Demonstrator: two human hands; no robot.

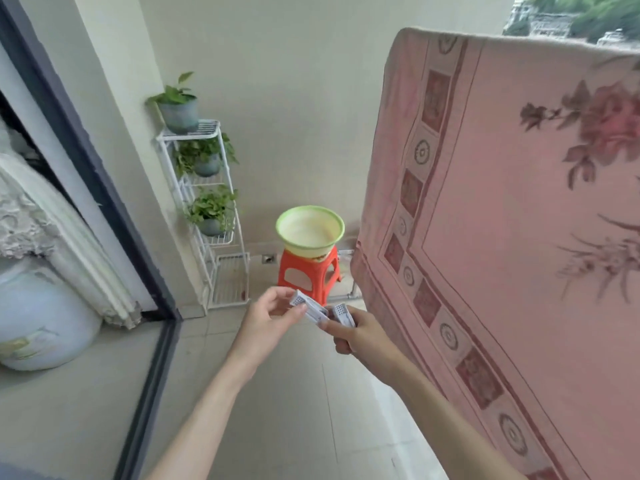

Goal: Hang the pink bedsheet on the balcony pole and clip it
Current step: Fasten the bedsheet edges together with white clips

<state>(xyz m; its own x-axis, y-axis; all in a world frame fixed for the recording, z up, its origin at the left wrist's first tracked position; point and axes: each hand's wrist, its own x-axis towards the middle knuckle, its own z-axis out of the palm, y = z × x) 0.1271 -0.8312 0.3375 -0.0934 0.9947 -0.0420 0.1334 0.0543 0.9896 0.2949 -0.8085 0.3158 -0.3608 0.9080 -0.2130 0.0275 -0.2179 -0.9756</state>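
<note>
The pink bedsheet (502,209), printed with flowers and a patterned border, hangs draped over the pole along the right side; the pole itself is hidden under its top fold. In front of me, low and centre, my left hand (273,320) pinches one white clothes clip (308,306) between thumb and fingers. Right beside it, my right hand (356,330) grips a second white clip (343,315). The two clips nearly touch. Both hands are left of the sheet's hanging edge and apart from it.
A green-rimmed basin (310,233) sits on a red plastic stool (308,275) by the far wall. A white wire rack (211,216) with potted plants stands in the corner. A dark sliding-door frame (104,188) runs along the left. Tiled floor lies below my arms.
</note>
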